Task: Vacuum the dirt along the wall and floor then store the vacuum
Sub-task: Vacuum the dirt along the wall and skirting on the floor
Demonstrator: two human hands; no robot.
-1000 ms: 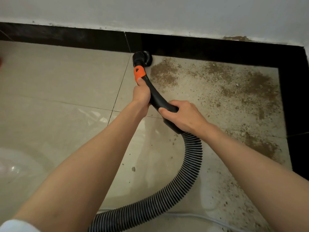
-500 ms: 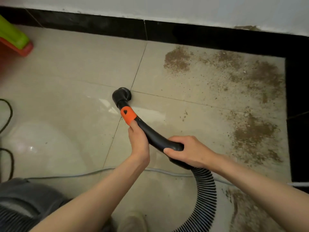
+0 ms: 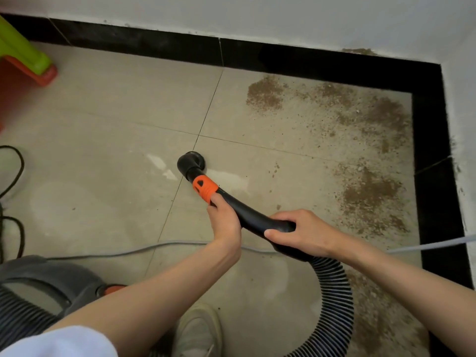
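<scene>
Head view. The task is judged to be at an early-to-middle stage. The pale floor tiles [image 3: 108, 130] at left and centre are seen largely free of debris, with only a few specks; heavy brown dirt [image 3: 371, 191] is spread over the right-hand tiles, with a dense patch [image 3: 264, 96] near the black skirting [image 3: 144, 39] and further grit running towards the lower right beside the corner. A smear of dirt [image 3: 359, 51] is also seen where the skirting meets the white wall [image 3: 283, 14]. The wall line, the corner and the right-hand floor are thus judged still to be cleaned, and storage is not yet begun: the vacuum body [image 3: 51, 282] stands at lower left, its grey cable [image 3: 123, 251] trailing across the floor.

The round nozzle [image 3: 190, 161] is set on the floor close to a tile joint, well apart from the dirt. The black curved wand [image 3: 247, 215] is held by both hands. The left hand [image 3: 225, 222] is wrapped round the wand just below the orange collar [image 3: 203, 188], its fingers [image 3: 215, 202] curled closed on the tube. The right hand [image 3: 306, 233] grips the wand's rear bend, fingers [image 3: 283, 217] curled over the top and thumb underneath, just ahead of the ribbed hose [image 3: 334, 300], which loops back towards the person. A shoe [image 3: 198, 331] is seen at the lower edge, and a green and orange object [image 3: 28, 60] at upper left.
</scene>
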